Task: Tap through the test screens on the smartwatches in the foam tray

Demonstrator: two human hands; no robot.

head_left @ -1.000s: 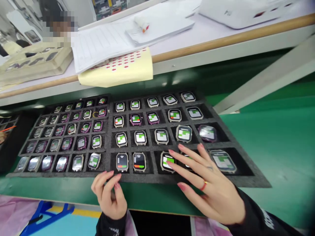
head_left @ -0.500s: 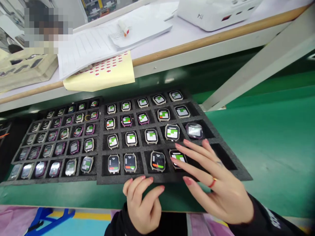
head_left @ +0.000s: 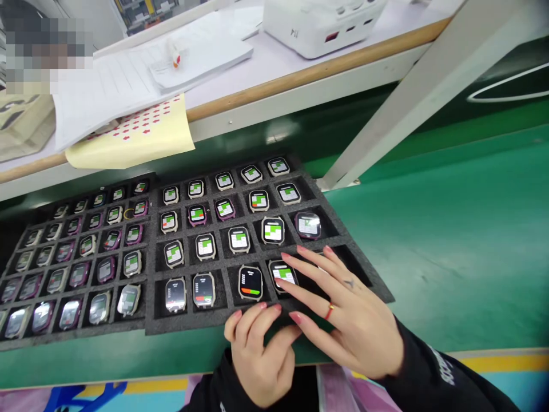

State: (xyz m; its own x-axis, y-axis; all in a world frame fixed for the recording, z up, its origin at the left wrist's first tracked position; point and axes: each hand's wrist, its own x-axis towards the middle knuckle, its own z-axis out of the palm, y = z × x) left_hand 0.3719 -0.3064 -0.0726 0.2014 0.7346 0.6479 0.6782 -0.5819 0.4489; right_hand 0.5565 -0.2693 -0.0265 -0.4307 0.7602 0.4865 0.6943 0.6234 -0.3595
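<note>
A black foam tray [head_left: 150, 320] holds rows of square smartwatches without straps, many screens lit in green and white. My right hand [head_left: 347, 320] is spread over its front right corner. One fingertip overlaps a pale-cased smartwatch [head_left: 283, 274] in the front row; whether it touches I cannot tell. Part of the compartment right of that watch is hidden by the hand. My left hand [head_left: 263, 357] is at the tray's front edge, fingers loosely bent, thumb apart, nothing visible in it. Nearest it lies a smartwatch [head_left: 250, 283] with a dark screen and an orange-green bar.
A second foam tray [head_left: 81, 332] with several watches adjoins on the left. Behind, a raised bench edge [head_left: 257, 103] carries papers [head_left: 107, 80], a yellow sheet [head_left: 167, 137] and a white device [head_left: 317, 28]. A slanted white post [head_left: 386, 114] stands right. A person's blurred head shows upper left.
The view has shifted, so the trays and bench appear farther left. My right hand stays spread over the same corner, and my left hand is now closer to it along the tray's front edge.
</note>
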